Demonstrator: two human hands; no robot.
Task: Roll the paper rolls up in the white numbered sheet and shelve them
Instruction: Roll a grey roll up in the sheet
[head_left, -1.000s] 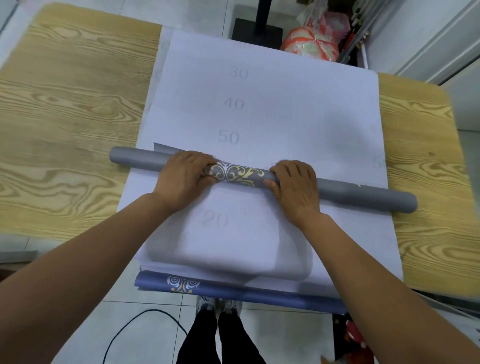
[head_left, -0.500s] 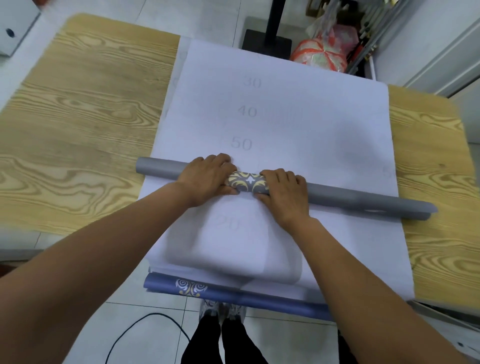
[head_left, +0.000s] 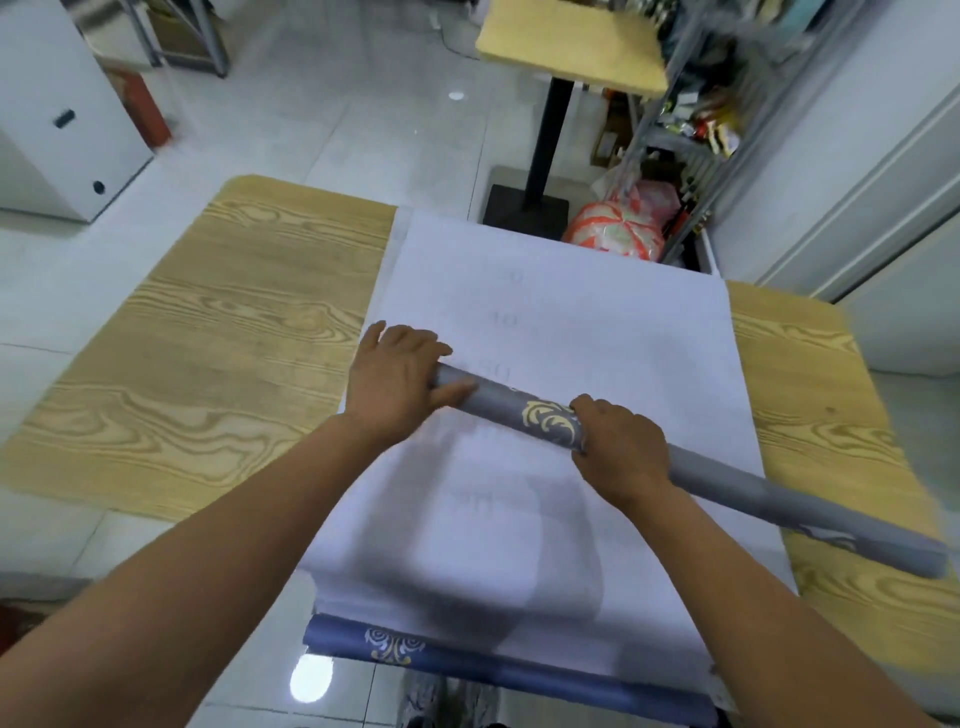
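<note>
**Grey paper roll** (head_left: 769, 493): lies on a slant from frame centre down to the lower right. It rests on the white numbered sheet (head_left: 597, 312), and its lower end runs past the sheet's right edge over the wooden table (head_left: 208, 338).

**Your left hand** (head_left: 397, 382): clamps round the roll's upper-left end with the thumb laid along it. This looks like capping the end to steer the roll.

**Your right hand** (head_left: 621, 452): curls over the roll just right of its gold motif, probably to pin it to the sheet so you can square it before wrapping.

**Blue paper roll** (head_left: 467, 660): sits at the bottom of the frame along the sheet's near edge, untouched. It is likely waiting to join the bundle.

**Storage rack** (head_left: 685, 130): stands at the upper right and is a likely place for shelving.

**Change from half a second ago:**
- The roll lay nearly level, with a length sticking out left of your left hand. Now it tilts and sits further right.
- Your left hand has moved from mid-roll to the end, so your hands are wider apart.
- Your view has lifted and takes in more floor.
</note>
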